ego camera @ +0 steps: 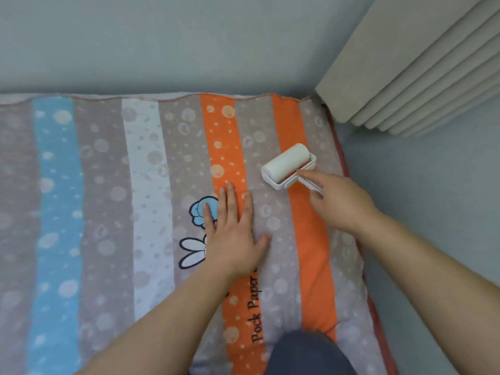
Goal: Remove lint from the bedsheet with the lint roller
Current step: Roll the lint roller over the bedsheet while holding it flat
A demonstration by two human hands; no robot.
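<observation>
Two bare hands reach forward over the bedsheet [108, 212]. The right hand [338, 201] grips the white handle of the lint roller [288, 165]. Its forefinger lies straight along the handle toward the frame and the other fingers curl round it. The roller's white drum rests on the sheet, set at a slant across a grey stripe between two orange ones.

The left hand [232, 234] lies just to the left of the lint roller and nearer the person. It is open, palm down, with fingers spread and pressed flat on the fabric, apart from the roller. Its fingertips partly cover a blue cartoon print [201, 212].

The sheet is striped lengthwise in grey, blue, white and orange and dotted with pale bubbles. Black lettering runs along an orange stripe nearer the person than the roller. A dark blue knee [308, 353] shows nearer still, at the bottom edge.

Beyond the roller the sheet ends at a plain grey-green wall [162, 36]. Beyond it and to the right hangs a beige pleated curtain [419, 77]. To the right of the roller, past the sheet's reddish border, lies a pale grey floor [433, 212].
</observation>
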